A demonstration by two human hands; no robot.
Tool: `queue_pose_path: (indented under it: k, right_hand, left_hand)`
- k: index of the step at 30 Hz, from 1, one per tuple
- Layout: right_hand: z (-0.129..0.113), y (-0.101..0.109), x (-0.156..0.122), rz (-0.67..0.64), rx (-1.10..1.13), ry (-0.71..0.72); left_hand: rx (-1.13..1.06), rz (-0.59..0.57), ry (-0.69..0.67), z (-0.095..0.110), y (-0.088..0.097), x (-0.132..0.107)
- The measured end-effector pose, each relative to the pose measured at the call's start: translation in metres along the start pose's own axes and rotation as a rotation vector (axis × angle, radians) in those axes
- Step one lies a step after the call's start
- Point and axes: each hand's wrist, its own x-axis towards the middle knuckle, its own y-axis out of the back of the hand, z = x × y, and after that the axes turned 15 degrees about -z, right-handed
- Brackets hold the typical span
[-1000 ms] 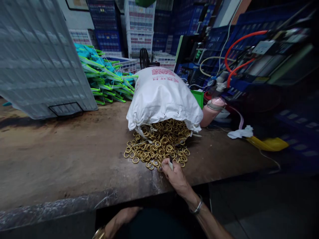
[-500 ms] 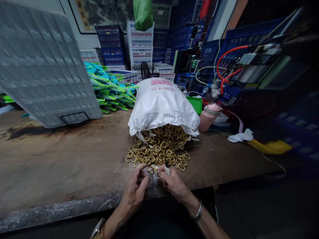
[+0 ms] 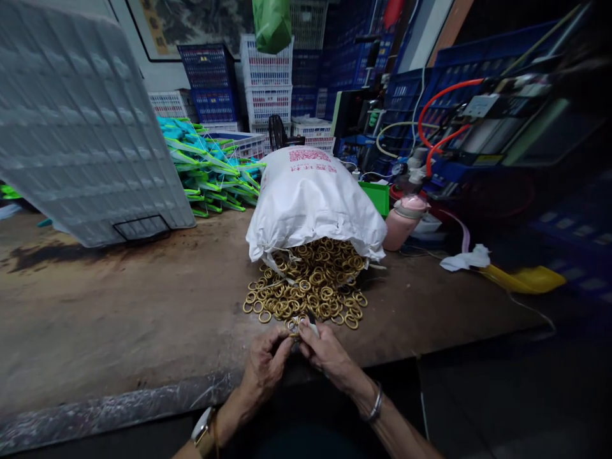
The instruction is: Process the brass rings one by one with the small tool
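A heap of gold-coloured rings (image 3: 306,296) spills from the mouth of a white woven sack (image 3: 313,204) onto the table. My left hand (image 3: 268,363) is at the near edge of the heap, thumb and forefinger pinched on a single gold ring (image 3: 293,335). Closed and almost touching it, my right hand (image 3: 329,357) grips a small tool (image 3: 314,326) with a pale grey body and a black end. Its exact kind is unclear, and my fingers hide much of it. The fingertips of both hands meet around the ring.
On the wooden table (image 3: 143,319) stand a large grey plastic crate (image 3: 95,127), a pile of green and blue items (image 3: 210,172) and a pink bottle (image 3: 404,223). A yellow scoop-like object (image 3: 526,279) lies at right, below a machine with orange hoses (image 3: 444,95).
My left forefinger, stretched toward the rings before, has drawn back and closed on one ring. My right hand has shifted left with the tool, bringing both hands together.
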Motion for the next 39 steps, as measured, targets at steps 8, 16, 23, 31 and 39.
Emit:
queue_pose_path:
  k: [8,16,23,31,39]
  right_hand:
    - [0.007,0.004,0.01,0.098,-0.142,0.074]
    - [0.002,0.003,0.011,0.141,-0.419,0.134]
    - [0.003,0.0,0.01,0.075,-0.532,0.134]
    - [0.007,-0.003,0.008,0.053,-0.684,0.186]
    - [0.006,-0.013,-0.007,-0.103,-1.004,0.15]
  left_hand:
    - [-0.273,-0.024,0.219,0.002,-0.007,0.001]
    - [-0.475,-0.106,0.344,0.015,-0.004,-0.004]
    - [-0.633,-0.123,0.353,0.01,-0.006,-0.015]
    - [-0.738,0.05,0.305,0.011,-0.011,-0.028]
    - [-0.563,0.099,0.295,0.018,-0.007,-0.031]
